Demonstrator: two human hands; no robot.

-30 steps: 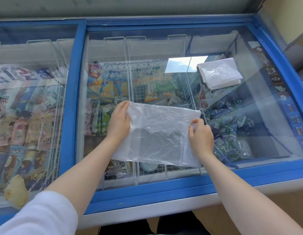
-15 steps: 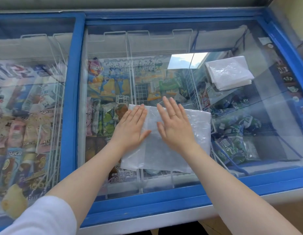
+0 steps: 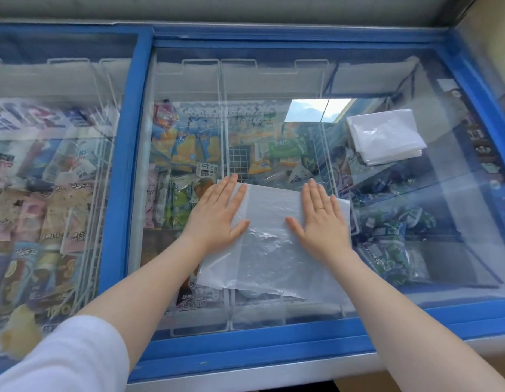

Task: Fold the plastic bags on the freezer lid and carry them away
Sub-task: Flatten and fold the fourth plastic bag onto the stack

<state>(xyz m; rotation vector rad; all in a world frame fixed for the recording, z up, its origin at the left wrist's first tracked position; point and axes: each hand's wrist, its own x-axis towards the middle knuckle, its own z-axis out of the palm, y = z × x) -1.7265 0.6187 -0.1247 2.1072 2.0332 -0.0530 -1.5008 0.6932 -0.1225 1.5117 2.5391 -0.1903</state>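
Fingers (image 3: 228, 190) of both hands flat, together, on plastic bag (image 3: 269, 250); long axis near-to-far, tilted left

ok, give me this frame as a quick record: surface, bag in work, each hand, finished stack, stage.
surface: glass freezer lid, blue frame
bag in work: clear plastic bag lying flat on the lid, partly folded
left hand: palm down, fingers spread, pressing the bag's left edge
right hand: palm down, fingers spread, pressing the bag's right side; ring on one finger
finished stack: folded bags on the lid, far right, apart from both hands
stage: flattening; nothing carried away yet
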